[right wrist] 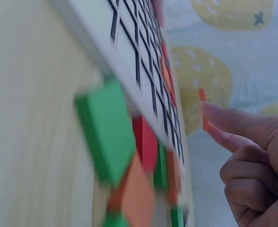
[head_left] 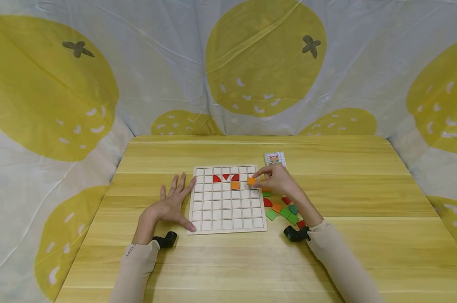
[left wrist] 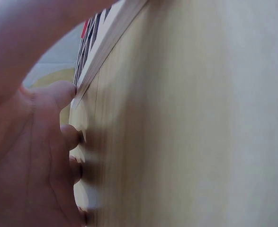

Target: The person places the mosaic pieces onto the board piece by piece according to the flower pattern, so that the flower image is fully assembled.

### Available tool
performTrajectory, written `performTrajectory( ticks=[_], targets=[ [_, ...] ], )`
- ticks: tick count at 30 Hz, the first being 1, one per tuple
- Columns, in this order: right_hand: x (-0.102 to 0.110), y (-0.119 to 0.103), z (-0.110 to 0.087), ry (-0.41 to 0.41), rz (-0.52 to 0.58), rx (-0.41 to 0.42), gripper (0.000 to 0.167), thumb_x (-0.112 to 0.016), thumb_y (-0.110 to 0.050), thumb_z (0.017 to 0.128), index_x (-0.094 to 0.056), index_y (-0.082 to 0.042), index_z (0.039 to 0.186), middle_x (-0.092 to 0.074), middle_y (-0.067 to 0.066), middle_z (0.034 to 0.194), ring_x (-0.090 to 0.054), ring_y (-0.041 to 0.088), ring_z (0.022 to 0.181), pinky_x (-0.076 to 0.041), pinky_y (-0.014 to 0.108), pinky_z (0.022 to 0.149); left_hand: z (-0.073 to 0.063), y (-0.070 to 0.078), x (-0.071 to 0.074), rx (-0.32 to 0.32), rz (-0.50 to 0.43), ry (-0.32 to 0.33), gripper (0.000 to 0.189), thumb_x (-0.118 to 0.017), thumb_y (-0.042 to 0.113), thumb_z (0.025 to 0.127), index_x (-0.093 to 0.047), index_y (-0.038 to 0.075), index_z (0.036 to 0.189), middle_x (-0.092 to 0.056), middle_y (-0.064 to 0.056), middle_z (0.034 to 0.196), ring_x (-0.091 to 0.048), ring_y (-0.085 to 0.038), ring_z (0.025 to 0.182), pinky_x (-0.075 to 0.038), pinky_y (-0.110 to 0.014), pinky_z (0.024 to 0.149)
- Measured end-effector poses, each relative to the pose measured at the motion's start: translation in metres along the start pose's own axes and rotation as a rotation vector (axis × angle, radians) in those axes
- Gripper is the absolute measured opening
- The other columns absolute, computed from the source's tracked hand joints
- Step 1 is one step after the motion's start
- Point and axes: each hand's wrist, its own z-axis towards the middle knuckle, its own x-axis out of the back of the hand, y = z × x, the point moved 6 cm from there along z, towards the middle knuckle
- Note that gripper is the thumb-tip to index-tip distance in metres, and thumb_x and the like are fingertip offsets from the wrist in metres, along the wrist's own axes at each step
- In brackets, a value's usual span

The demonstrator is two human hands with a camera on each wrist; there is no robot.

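A wooden grid board (head_left: 217, 214) lies on the table. Set in its upper rows are a red quarter-circle (head_left: 216, 179), a red triangle (head_left: 226, 176), a second red quarter-circle (head_left: 235, 177) and an orange square (head_left: 235, 185). My right hand (head_left: 275, 181) pinches another orange square tile (head_left: 251, 181) between thumb and fingertips over the board's right side; in the right wrist view that tile (right wrist: 202, 109) is held up edge-on. My left hand (head_left: 168, 209) spreads its fingers along the board's left edge, thumb at the lower left corner and index fingertip at the side.
Loose red, orange and green pieces (head_left: 285, 212) lie right of the board, under the right forearm. A small pattern card (head_left: 275, 158) with an animal face on a grid lies behind the right hand. A patterned cloth (head_left: 168, 75) hangs behind the table (head_left: 346, 176).
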Motion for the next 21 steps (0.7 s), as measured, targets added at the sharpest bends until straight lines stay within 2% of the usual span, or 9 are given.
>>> performTrajectory(
  ticks=[5, 9, 16, 21],
  targets=[
    [-0.033, -0.016, 0.021, -0.048, -0.007, 0.032, 0.022, -0.088, -0.016, 0.083, -0.081, -0.007, 0.101, -0.031, -0.005, 0.054, -0.026, 0.013, 0.053, -0.026, 0.025, 0.055, -0.001, 0.000, 0.000, -0.003, 0.001, 0.002, 0.154, -0.099, 0.051, 0.057, 0.002, 0.014, 0.167, 0.025, -0.026, 0.169, 0.027, -0.049, 0.155, 0.018, -0.080, 0.114],
    [-0.049, -0.019, 0.031, -0.062, -0.032, 0.023, 0.021, -0.089, -0.015, 0.081, -0.081, -0.008, 0.098, -0.040, -0.004, 0.058, -0.028, 0.012, 0.054, -0.025, 0.024, 0.055, 0.000, 0.001, -0.001, -0.012, -0.004, 0.004, 0.154, -0.099, 0.052, 0.057, 0.002, 0.013, 0.167, 0.025, -0.027, 0.168, 0.027, -0.049, 0.155, 0.018, -0.080, 0.114],
    [-0.057, -0.026, 0.037, -0.064, -0.061, 0.027, 0.021, -0.089, -0.014, 0.080, -0.081, -0.009, 0.099, -0.066, 0.004, 0.081, -0.034, 0.012, 0.059, -0.025, 0.024, 0.056, 0.000, 0.002, 0.000, -0.005, -0.009, 0.003, 0.154, -0.099, 0.050, 0.057, 0.002, 0.013, 0.167, 0.024, -0.027, 0.168, 0.027, -0.049, 0.155, 0.019, -0.079, 0.114],
    [-0.059, -0.026, 0.038, -0.075, -0.030, 0.039, 0.020, -0.088, -0.014, 0.082, -0.083, -0.010, 0.101, -0.075, 0.007, 0.095, -0.030, 0.011, 0.057, -0.023, 0.022, 0.054, -0.001, 0.000, 0.000, 0.008, -0.006, 0.000, 0.154, -0.099, 0.051, 0.057, 0.002, 0.014, 0.167, 0.025, -0.026, 0.169, 0.027, -0.048, 0.155, 0.019, -0.079, 0.114]
  ],
)
